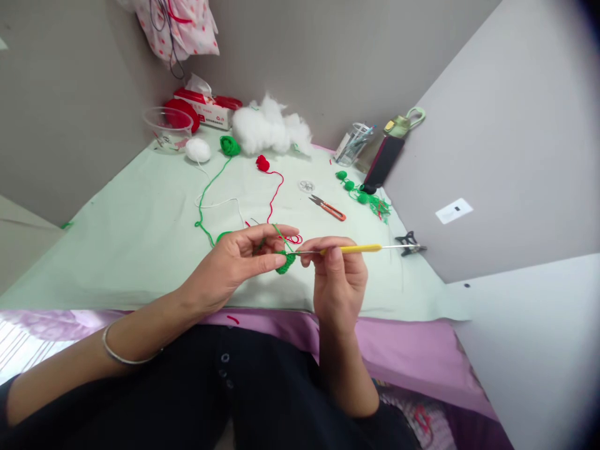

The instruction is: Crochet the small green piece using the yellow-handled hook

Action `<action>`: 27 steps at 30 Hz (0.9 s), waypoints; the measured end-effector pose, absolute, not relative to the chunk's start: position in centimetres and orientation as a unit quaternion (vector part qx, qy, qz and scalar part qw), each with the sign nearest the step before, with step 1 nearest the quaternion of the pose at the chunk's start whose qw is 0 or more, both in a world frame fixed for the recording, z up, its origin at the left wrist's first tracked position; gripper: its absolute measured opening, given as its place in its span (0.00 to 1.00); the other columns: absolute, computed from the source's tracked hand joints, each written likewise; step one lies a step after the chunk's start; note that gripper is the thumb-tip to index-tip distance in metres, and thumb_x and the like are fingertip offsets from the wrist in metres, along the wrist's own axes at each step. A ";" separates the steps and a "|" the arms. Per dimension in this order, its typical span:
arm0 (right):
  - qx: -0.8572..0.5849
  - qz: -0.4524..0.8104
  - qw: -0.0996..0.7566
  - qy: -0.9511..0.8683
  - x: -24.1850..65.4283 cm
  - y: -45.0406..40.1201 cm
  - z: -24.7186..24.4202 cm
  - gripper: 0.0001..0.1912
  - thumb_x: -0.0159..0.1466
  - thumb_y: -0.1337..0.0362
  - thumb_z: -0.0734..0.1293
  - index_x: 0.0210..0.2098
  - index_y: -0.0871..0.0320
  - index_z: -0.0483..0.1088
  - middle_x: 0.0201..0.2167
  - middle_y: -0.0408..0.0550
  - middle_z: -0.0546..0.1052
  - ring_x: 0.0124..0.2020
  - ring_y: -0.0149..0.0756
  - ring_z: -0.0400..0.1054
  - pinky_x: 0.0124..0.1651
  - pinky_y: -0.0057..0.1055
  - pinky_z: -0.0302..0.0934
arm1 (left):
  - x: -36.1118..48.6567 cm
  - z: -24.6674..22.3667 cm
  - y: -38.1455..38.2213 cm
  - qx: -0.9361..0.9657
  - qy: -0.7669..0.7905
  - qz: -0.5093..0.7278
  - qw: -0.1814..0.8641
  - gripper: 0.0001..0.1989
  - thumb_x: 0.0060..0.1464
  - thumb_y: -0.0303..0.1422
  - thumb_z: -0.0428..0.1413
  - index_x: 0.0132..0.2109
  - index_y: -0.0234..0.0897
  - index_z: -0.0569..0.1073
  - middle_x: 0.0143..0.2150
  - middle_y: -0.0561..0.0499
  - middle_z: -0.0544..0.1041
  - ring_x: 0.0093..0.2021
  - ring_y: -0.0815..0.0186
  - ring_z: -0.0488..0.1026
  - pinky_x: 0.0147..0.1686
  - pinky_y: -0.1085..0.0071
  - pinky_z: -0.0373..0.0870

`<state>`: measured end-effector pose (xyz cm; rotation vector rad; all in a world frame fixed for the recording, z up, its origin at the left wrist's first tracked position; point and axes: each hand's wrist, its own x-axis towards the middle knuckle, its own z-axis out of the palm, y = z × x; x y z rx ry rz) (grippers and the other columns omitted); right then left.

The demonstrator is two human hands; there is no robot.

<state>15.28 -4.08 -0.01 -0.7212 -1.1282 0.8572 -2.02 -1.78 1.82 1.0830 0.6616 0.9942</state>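
Note:
Near the table's front edge, my left hand (239, 256) pinches a small green crocheted piece (285, 263) between thumb and fingers, with green yarn running over the index finger. My right hand (338, 275) is closed on the yellow handle of a crochet hook (360, 249). The hook's metal tip meets the top of the green piece. A green yarn ball (229, 145) lies farther back, its strand leading toward my left hand. Just behind the hands is a loop of red yarn (294, 239), partly hidden by fingers.
Orange-handled snips (328, 207) and a small clear disc (307, 186) lie beyond my hands. White stuffing (269, 128), a red yarn ball (263, 164), a white ball (197, 150) and a clear tub (167, 128) stand behind. Green pieces (362, 197) and a phone (384, 161) are right.

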 end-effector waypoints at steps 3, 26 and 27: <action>-0.328 0.341 0.695 -0.542 15.5 -4.4 -0.1 0.08 0.73 0.60 0.66 0.42 0.52 0.78 0.36 0.44 0.83 0.34 0.32 0.75 0.38 0.33 0.71 | -2.1 1.8 -1.8 0.503 0.300 0.448 0.675 0.15 0.58 0.31 0.68 0.51 0.50 0.85 0.36 0.56 0.72 0.40 0.71 0.69 0.46 0.73 0.67; -0.310 0.111 0.651 -0.684 15.0 -3.3 -0.6 0.13 0.74 0.70 0.62 0.48 0.51 0.76 0.38 0.47 0.83 0.41 0.38 0.78 0.41 0.39 0.74 | -2.1 2.2 -1.3 0.646 0.382 0.537 0.386 0.15 0.55 0.26 0.67 0.49 0.42 0.86 0.38 0.52 0.84 0.40 0.65 0.79 0.50 0.68 0.75; -0.310 0.116 0.654 -0.681 15.0 -3.1 -0.5 0.13 0.74 0.71 0.62 0.48 0.51 0.76 0.39 0.48 0.83 0.41 0.38 0.78 0.41 0.39 0.74 | -2.1 2.4 -1.0 0.647 0.382 0.532 0.389 0.14 0.55 0.26 0.67 0.49 0.41 0.86 0.38 0.52 0.84 0.40 0.65 0.79 0.50 0.68 0.75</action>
